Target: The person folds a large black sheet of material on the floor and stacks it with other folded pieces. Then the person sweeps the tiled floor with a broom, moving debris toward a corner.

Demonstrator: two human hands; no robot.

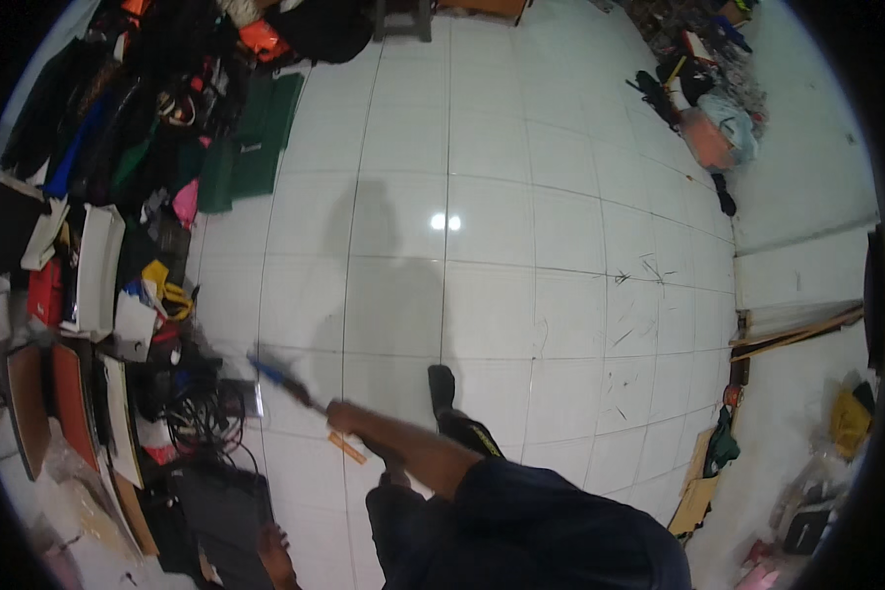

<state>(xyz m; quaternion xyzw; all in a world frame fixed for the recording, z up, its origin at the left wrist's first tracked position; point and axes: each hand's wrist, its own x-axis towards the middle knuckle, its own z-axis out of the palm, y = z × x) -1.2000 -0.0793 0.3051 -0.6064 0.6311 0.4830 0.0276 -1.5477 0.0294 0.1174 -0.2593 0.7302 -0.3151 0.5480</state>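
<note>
My right arm reaches across to the left. My right hand (342,417) is closed round a thin tool with a blue end (277,375); blur hides its exact kind. The blue end points away to the left, over the tiles by a dark cable heap. My left hand (275,553) is low at the left, fingers apart, beside a black flat bag or case (216,506). Whether it touches the bag I cannot tell. A short orange strip (347,447) lies on the floor just below my right hand.
Tangled black cables (205,413), boards (74,403) and mixed goods crowd the left side. A green folded sheet (256,147) lies farther off. Thin dark scraps (624,278) are scattered on the white tiles (492,315). Plastic bags (723,133) stand by the right wall.
</note>
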